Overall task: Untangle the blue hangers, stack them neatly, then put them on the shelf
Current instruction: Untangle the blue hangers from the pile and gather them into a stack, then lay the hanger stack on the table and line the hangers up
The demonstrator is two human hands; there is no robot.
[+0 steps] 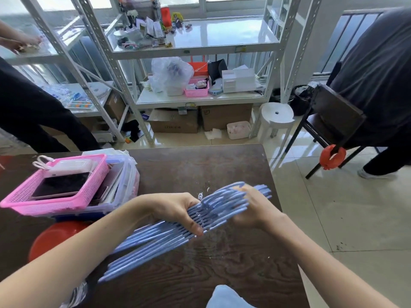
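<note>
Blue plastic fills both hands: the blue hangers (178,227), pressed side by side into one bundle, are held just above the dark wooden table (222,274). The left hand (178,210) grips the bundle across its middle, thumb lying over the top and fingers curled beneath. The right hand (253,210) clasps the hook end, fingers wrapped round it; motion blur hides the exact grip there. The bundle's long arms slope down toward the left forearm.

Left of the hands a pink mesh basket (20,203) sits on the table, holding a dark flat slab and a clear lidded box with a white cord loop. It rests on a clear plastic bin (124,192) with a bag around it, contents unclear. A red bowl (53,236) lies just before the bin.

Beyond the table stands the white metal shelf (222,46). Its middle level carries a smaller pink basket (196,91) of small items, an orange basket (198,67), a bulging clear bag (169,72) and a white drawer box (239,80). Cardboard boxes (173,121) sit beneath it, a white tub (239,130) and a white stool (277,118) beside them.
</note>
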